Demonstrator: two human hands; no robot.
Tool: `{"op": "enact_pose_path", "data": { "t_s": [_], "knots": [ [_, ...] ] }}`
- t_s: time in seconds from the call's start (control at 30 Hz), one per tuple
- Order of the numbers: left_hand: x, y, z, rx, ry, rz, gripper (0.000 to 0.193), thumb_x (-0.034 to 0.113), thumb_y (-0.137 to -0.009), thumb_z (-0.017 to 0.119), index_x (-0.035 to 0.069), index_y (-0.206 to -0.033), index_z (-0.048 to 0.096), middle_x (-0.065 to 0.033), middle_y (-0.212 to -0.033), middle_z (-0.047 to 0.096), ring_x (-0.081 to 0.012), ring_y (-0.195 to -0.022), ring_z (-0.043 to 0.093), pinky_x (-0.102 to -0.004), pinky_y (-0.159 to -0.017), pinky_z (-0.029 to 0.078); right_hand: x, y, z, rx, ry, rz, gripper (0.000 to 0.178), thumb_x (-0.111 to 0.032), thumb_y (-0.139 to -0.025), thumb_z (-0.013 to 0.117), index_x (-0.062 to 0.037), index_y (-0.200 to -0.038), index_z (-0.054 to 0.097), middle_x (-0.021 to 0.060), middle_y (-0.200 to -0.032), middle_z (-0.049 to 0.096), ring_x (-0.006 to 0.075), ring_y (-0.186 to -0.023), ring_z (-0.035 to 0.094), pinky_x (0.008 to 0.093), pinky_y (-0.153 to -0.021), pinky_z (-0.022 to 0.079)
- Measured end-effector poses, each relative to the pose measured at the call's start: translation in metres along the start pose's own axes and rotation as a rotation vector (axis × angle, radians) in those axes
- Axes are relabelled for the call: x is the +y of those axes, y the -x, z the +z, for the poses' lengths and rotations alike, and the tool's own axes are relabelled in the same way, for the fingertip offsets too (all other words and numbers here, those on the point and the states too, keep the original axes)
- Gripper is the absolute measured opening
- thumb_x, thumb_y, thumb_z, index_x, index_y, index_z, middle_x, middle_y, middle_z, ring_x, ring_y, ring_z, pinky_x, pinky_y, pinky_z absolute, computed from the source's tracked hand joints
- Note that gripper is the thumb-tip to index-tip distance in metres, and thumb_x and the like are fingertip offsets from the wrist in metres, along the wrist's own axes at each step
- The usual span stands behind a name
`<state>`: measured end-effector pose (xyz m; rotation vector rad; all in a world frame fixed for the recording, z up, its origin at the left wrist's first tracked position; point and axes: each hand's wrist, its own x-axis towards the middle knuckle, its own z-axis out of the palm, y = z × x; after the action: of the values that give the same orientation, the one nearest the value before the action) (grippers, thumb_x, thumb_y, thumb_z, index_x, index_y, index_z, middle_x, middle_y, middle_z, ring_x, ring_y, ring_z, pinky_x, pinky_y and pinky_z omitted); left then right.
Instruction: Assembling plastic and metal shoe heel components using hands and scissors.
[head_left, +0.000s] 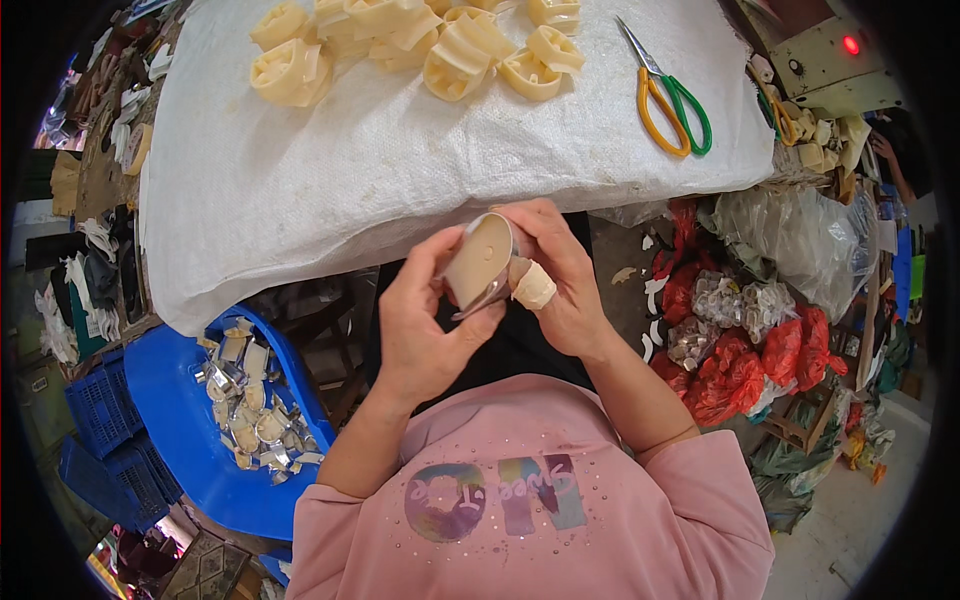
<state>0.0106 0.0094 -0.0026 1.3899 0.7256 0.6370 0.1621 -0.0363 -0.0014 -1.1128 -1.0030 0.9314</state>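
In front of my body, just off the table's near edge, both hands hold one flat cream piece with a rounded end and a shiny silver rim. My left hand grips its left side, fingers behind and thumb along the lower edge. At the other side, my right hand has its fingers curled around the rim. A cream wrap covers my right thumb. What the piece belongs to cannot be made out.
White woven sheeting covers the table. On it lie several cream moulded pieces and scissors with orange and green handles. A blue tub at left holds silver-and-cream pieces. Red plastic bags lie at right.
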Motion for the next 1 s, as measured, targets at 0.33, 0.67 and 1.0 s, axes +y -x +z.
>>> {"op": "enact_pose_path", "data": {
  "t_s": [0.33, 0.67, 1.0],
  "knots": [
    [0.028, -0.005, -0.010, 0.032, -0.672, 0.456, 0.057, -0.005, -0.058, 0.069, 0.001, -0.113, 0.056, -0.0154, -0.107, 0.060, -0.0236, -0.095, 0.061, -0.0289, -0.076, 0.050, 0.003, -0.022, -0.037, -0.330, -0.130, 0.528, 0.022, -0.025, -0.089, 0.057, -0.0048, -0.095, 0.060, 0.0013, -0.093, 0.063, 0.0051, -0.076, 0.056, 0.0201, -0.060, 0.044],
    [0.013, -0.007, 0.000, 0.114, -0.585, 0.372, 0.050, -0.002, -0.057, 0.073, -0.001, -0.102, 0.051, -0.0077, -0.089, 0.051, -0.0149, -0.079, 0.058, -0.0250, -0.066, 0.049, 0.006, -0.009, -0.022, -0.197, 0.321, 0.105, 0.029, -0.030, -0.090, 0.055, -0.0021, -0.095, 0.062, 0.0048, -0.076, 0.062, 0.0119, -0.069, 0.059, 0.0263, -0.059, 0.046],
    [0.009, -0.007, 0.022, 0.314, -0.737, 0.527, 0.054, 0.003, -0.052, 0.075, -0.001, -0.098, 0.047, -0.0123, -0.082, 0.046, -0.0245, -0.069, 0.052, -0.0317, -0.058, 0.045, 0.004, 0.003, -0.009, -0.104, -0.004, 0.271, 0.025, -0.022, -0.096, 0.045, -0.0043, -0.109, 0.058, 0.0029, -0.082, 0.060, 0.0095, -0.069, 0.056, 0.0254, -0.060, 0.046]
  ]
}}
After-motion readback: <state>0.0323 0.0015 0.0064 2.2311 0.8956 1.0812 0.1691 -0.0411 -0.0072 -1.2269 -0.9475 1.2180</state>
